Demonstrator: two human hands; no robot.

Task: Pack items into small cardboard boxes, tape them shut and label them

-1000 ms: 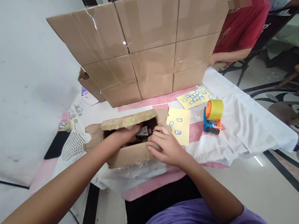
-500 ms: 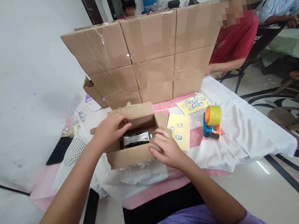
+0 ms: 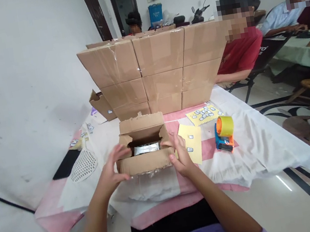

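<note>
A small open cardboard box sits on the cloth-covered table in front of me, its flaps standing up or out. Inside lies a silver-and-black pack, partly hidden by the front flap. My left hand is at the box's left side, fingers curved over the left flap and thumb at the front corner. On the opposite side, my right hand has its thumb against the front right corner and its fingers by the right flap.
Behind the box rises a wall of taped cartons. To the right are yellow sheets with small stickers and a tape dispenser. A white perforated scoop and black flat object lie left. A person in red sits behind.
My left hand has moved from above the box's back left to its left side. My right hand has shifted to the right corner. The front flap now stands higher, covering more of the pack.
</note>
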